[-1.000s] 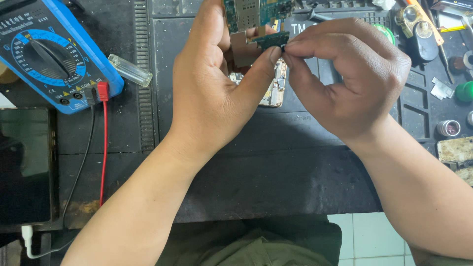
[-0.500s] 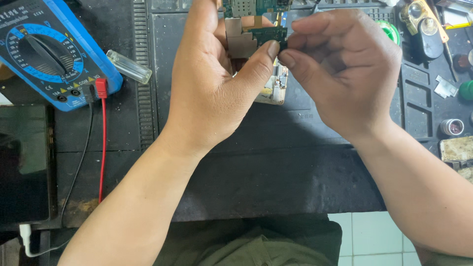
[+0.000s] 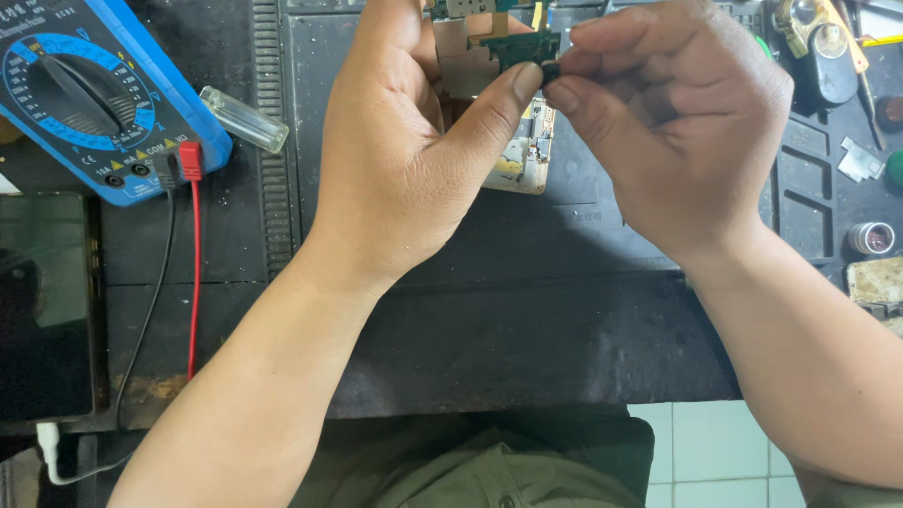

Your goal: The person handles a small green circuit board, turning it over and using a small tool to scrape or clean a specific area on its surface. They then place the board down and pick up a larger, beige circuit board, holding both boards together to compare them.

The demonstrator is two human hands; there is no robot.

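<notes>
My left hand (image 3: 409,141) holds a small green circuit board (image 3: 520,44) with metal shields, thumb pressed on its right end. My right hand (image 3: 677,122) pinches a tiny dark part at that same end of the board, fingertips meeting my left thumb. Under both hands lies an opened phone frame (image 3: 527,160) on the black work mat (image 3: 489,310); most of it is hidden by my left hand.
A blue multimeter (image 3: 89,94) with red and black leads sits at top left, a clear plastic piece (image 3: 243,119) beside it. A dark phone screen (image 3: 42,301) lies at left. Small tools and parts fill the mat's tray (image 3: 837,122) at right.
Both hands have shifted slightly up and away from me with the board; the pinch at the board's right end stays the same.
</notes>
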